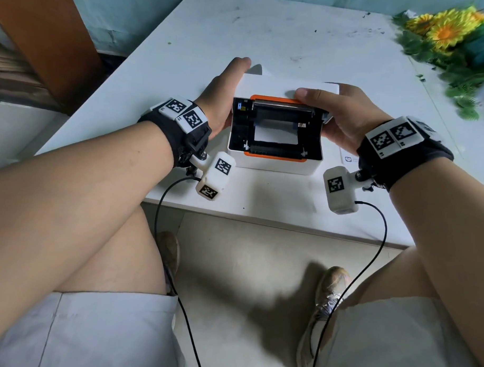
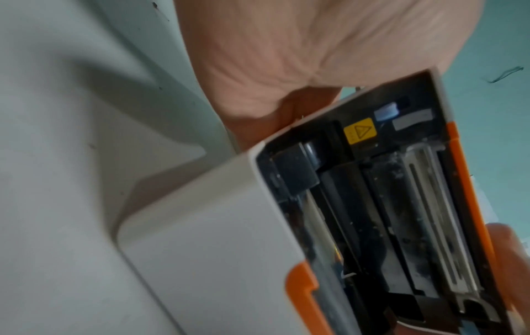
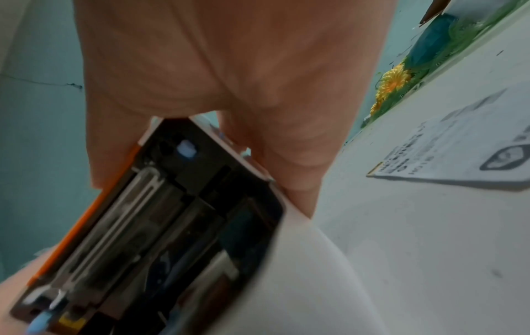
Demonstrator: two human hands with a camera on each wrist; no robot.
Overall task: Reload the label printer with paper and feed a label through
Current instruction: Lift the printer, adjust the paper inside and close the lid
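White and scuffed, the table [image 1: 281, 33] carried the label printer [image 1: 274, 157] near its front edge, between my knees, with artificial sunflowers [image 1: 446, 31] heaped at the far right corner and a printed sheet [image 3: 464, 145] lying just right of the printer. The printer's lid [image 1: 291, 86] stood raised, its orange-trimmed black underside facing me, and white paper [image 1: 275, 133] showed in the open compartment below. My left hand [image 1: 224, 100] gripped the lid's left side, fingers wrapped behind it and palm against the printer's edge. My right hand [image 1: 344, 118] grasped the lid's right side, thumb lying across its top front edge and the other fingers curled behind. A yellow warning sticker [image 2: 360, 131] sat inside the lid.
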